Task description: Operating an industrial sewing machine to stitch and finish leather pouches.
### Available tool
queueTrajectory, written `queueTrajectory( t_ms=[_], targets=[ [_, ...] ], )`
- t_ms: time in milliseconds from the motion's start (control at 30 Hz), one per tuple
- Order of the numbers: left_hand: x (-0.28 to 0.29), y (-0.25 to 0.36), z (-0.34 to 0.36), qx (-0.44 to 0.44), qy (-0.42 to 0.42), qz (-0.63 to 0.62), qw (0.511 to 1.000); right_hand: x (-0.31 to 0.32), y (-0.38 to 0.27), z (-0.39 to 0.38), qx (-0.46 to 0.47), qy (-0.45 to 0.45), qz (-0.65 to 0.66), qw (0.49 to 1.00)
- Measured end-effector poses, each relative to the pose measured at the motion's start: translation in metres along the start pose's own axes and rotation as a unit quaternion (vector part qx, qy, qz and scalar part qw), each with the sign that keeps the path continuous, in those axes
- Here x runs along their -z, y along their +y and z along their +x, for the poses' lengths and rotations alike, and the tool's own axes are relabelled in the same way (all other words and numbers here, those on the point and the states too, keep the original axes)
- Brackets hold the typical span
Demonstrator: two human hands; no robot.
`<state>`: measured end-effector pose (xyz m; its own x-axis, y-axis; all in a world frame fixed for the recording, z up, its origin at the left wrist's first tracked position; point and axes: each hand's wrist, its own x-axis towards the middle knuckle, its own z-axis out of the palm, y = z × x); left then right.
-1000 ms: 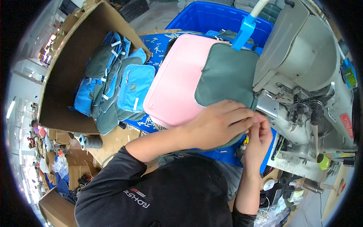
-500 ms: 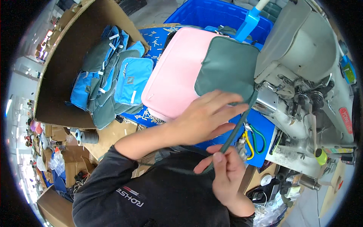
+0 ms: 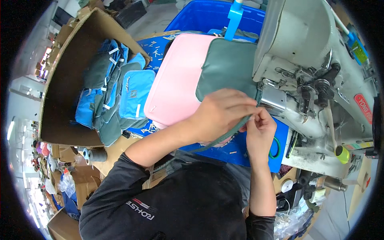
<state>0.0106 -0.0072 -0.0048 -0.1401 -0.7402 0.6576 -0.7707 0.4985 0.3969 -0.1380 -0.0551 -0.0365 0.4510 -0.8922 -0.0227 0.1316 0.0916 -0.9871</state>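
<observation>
A dark green strip of binding tape (image 3: 230, 135) runs from the sewing machine's (image 3: 298, 80) metal plate down across my lap. My right hand (image 3: 261, 130) is closed, pinching the strip just short of the machine. Right beside it, my left hand (image 3: 224, 112) has its fingers together on the strip, close to the plate. Beneath and beyond my left hand lies a pink panel (image 3: 176, 76) with rounded corners. A dark green fabric piece (image 3: 228, 66) lies over its right part, reaching to the machine. The needle area of the machine is partly hidden.
Left of the blue tabletop (image 3: 248, 150) stands an open cardboard box (image 3: 66, 88), with blue and green pouches (image 3: 136, 94) in and before it. A blue bin (image 3: 192, 18) is behind. Green-handled scissors (image 3: 277, 148) lie by my right wrist; thread cones (image 3: 96, 155) stand at left.
My right hand has moved up along the strip to meet my left hand near the machine. My left fingers have drawn together. The view has shifted slightly right.
</observation>
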Motion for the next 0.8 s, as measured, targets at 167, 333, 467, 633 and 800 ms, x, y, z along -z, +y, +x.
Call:
queueTrajectory(
  t_ms=[167, 333, 467, 633, 800],
  targets=[
    [0.005, 0.003, 0.007, -0.072, -0.064, 0.068, 0.993, -0.001, 0.017, 0.005, 0.092, 0.017, 0.003, 0.996],
    [0.006, -0.007, 0.012, -0.075, -0.085, 0.102, 0.988, -0.004, 0.008, 0.009, 0.065, 0.037, -0.031, 0.997],
    [0.006, -0.011, 0.015, -0.068, -0.088, 0.083, 0.99, -0.01, -0.001, 0.005, 0.038, 0.056, -0.033, 0.997],
    [0.013, -0.018, 0.018, 0.044, -0.074, -0.065, 0.994, -0.019, 0.013, 0.011, 0.046, 0.068, -0.103, 0.991],
    [0.014, -0.026, 0.021, -0.03, -0.086, -0.041, 0.995, -0.02, 0.024, 0.013, 0.062, 0.083, -0.085, 0.991]
  ],
)
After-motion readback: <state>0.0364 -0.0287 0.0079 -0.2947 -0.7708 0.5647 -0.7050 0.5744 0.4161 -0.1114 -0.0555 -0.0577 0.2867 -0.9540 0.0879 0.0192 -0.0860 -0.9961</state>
